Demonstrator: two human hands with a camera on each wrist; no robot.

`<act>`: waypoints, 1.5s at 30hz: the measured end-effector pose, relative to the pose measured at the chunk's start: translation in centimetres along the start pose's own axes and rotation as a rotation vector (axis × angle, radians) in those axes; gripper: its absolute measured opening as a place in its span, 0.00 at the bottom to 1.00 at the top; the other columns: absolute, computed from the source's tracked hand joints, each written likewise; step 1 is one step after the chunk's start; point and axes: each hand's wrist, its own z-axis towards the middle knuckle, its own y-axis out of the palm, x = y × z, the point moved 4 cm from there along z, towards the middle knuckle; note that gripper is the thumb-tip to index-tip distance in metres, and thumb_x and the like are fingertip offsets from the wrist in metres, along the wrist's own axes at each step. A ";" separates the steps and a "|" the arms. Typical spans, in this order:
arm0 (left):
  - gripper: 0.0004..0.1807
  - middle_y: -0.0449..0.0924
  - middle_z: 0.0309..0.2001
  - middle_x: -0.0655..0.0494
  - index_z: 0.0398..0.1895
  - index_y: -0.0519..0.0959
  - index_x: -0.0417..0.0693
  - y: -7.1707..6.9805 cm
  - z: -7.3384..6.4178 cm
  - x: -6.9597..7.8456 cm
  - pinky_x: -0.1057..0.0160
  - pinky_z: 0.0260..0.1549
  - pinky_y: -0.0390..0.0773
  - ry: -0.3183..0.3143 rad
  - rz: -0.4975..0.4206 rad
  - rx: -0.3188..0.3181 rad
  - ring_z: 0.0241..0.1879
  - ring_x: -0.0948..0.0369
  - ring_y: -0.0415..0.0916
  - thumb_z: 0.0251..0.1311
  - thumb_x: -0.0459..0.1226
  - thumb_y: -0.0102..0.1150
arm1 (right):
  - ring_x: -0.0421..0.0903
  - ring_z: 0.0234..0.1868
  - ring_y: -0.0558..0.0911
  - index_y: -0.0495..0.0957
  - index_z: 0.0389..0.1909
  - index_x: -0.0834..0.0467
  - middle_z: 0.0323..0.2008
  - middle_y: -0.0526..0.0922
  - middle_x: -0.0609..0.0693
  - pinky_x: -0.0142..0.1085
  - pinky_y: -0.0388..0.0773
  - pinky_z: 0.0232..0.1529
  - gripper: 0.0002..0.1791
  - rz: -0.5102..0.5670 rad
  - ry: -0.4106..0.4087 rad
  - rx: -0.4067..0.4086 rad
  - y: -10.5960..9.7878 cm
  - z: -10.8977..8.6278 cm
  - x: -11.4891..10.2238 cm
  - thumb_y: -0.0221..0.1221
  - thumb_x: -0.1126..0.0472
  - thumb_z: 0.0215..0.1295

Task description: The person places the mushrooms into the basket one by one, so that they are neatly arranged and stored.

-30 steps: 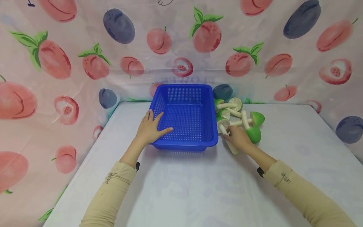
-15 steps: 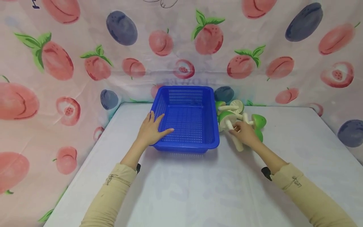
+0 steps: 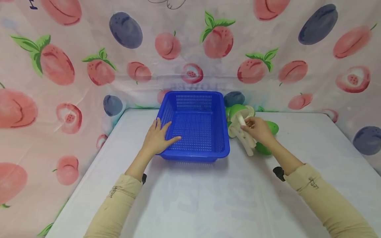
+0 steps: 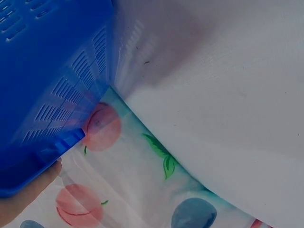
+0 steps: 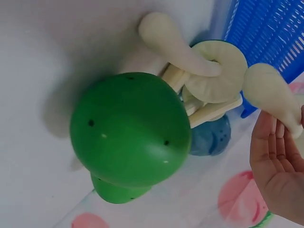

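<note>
So the person's right hand (image 3: 258, 130) has a white-stemmed toy mushroom with a rounded green cap (image 3: 237, 111) pinched by its stem, thumb and fingertips doing the work, right over the pile of similar green-and-white mushrooms (image 3: 264, 148) just beside the blue perforated plastic basket (image 3: 194, 154). Best bet imo is lifting straight up before any sideways move, since the stems below lie crossed and a drag would probably pull the neighbours along. Pinching close under the cap should stop the wide end swinging, and it'd pay to watch the basket's right rim, which is awfully close. Left hand (image 3: 156, 138) isn't clutching anything: fingers spread, resting on the basket's left rim, decent for steadying, so a light press is plenty. As for looks, the held one shows its pale underside, cap tilted away, and the right wrist view shows a stem that fattens toward its end. Can't tell whether it's foam or plastic, but the surface seems smooth.
</note>
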 end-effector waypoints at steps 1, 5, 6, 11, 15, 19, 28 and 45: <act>0.47 0.36 0.73 0.31 0.73 0.54 0.50 -0.1 0.0 0.0 0.41 0.70 0.44 -0.001 0.004 -0.001 0.74 0.40 0.31 0.57 0.67 0.45 | 0.64 0.40 0.80 0.74 0.46 0.76 0.38 0.80 0.71 0.48 0.79 0.39 0.18 -0.003 -0.005 0.006 -0.1 0.2 -0.2 0.58 0.62 0.64; 0.46 0.37 0.72 0.30 0.73 0.55 0.49 -0.5 0.1 -0.1 0.41 0.70 0.44 0.009 0.010 0.011 0.74 0.40 0.32 0.58 0.66 0.46 | 0.65 0.41 0.80 0.74 0.46 0.75 0.39 0.80 0.72 0.51 0.78 0.41 0.18 -0.012 -0.027 0.031 -0.5 1.4 -1.4 0.58 0.63 0.64; 0.46 0.37 0.72 0.29 0.73 0.55 0.48 -0.5 0.2 -0.1 0.41 0.70 0.44 0.009 0.014 0.012 0.74 0.40 0.32 0.58 0.66 0.47 | 0.64 0.41 0.80 0.74 0.46 0.75 0.40 0.80 0.72 0.51 0.78 0.41 0.18 -0.011 -0.027 0.028 -0.6 1.8 -1.7 0.58 0.63 0.64; 0.46 0.37 0.72 0.30 0.72 0.57 0.48 -0.4 0.1 -0.6 0.41 0.70 0.45 -0.001 0.028 0.003 0.74 0.40 0.32 0.58 0.66 0.46 | 0.63 0.45 0.79 0.73 0.49 0.72 0.44 0.79 0.70 0.50 0.76 0.47 0.18 -0.013 -0.004 -0.038 -0.7 3.6 -3.2 0.56 0.61 0.66; 0.44 0.37 0.72 0.30 0.70 0.61 0.48 -0.2 -0.1 -0.5 0.41 0.70 0.45 0.002 0.017 0.009 0.74 0.39 0.33 0.58 0.66 0.46 | 0.62 0.44 0.79 0.74 0.49 0.72 0.43 0.80 0.69 0.50 0.76 0.46 0.18 -0.047 -0.037 -0.060 -0.6 5.3 -4.5 0.56 0.62 0.65; 0.43 0.38 0.72 0.30 0.69 0.63 0.48 0.1 -0.3 -0.4 0.42 0.70 0.45 -0.003 0.027 0.004 0.74 0.39 0.33 0.57 0.66 0.46 | 0.58 0.39 0.79 0.76 0.47 0.71 0.40 0.81 0.67 0.47 0.76 0.41 0.17 -0.097 -0.073 -0.080 -0.1 7.0 -6.1 0.57 0.62 0.65; 0.42 0.39 0.72 0.30 0.67 0.65 0.47 0.1 -0.2 -0.2 0.42 0.70 0.47 0.006 0.051 0.017 0.74 0.39 0.34 0.58 0.65 0.46 | 0.59 0.44 0.78 0.77 0.47 0.70 0.41 0.80 0.66 0.49 0.75 0.47 0.16 -0.124 -0.119 -0.143 1.1 10.2 -10.4 0.59 0.63 0.63; 0.38 0.41 0.72 0.31 0.66 0.67 0.46 0.0 -0.5 0.1 0.44 0.71 0.47 0.000 0.032 0.027 0.74 0.40 0.36 0.61 0.61 0.48 | 0.54 0.46 0.82 0.82 0.45 0.61 0.44 0.84 0.60 0.42 0.79 0.46 0.18 -0.091 -0.144 -0.264 6.5 17.5 -12.0 0.66 0.57 0.56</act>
